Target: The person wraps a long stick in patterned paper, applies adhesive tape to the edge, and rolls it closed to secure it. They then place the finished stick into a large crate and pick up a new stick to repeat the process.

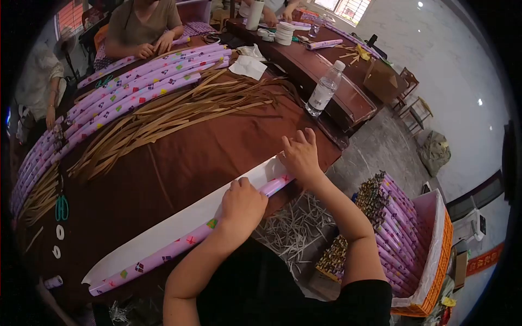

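Note:
A long sheet of purple patterned wrapping paper (163, 251), partly rolled with its white inner side showing, lies along the near edge of the brown-covered table. My left hand (243, 205) is closed over the middle of the roll, fingers curled on the white side. Toward the right end, my right hand (300, 158) grips the paper's edge with bent fingers. What lies inside the roll, if anything, is hidden. Loose brown strips (179, 117) are spread across the table beyond my hands, and finished-looking purple rolls (136, 98) lie behind them.
A water bottle (325, 89) stands at the table's right corner. Green scissors (62, 208) and white tape rolls (60, 232) lie left. An orange crate (439, 263) of purple rolls stands right, near paper shreds (296, 225). Other people sit across the table.

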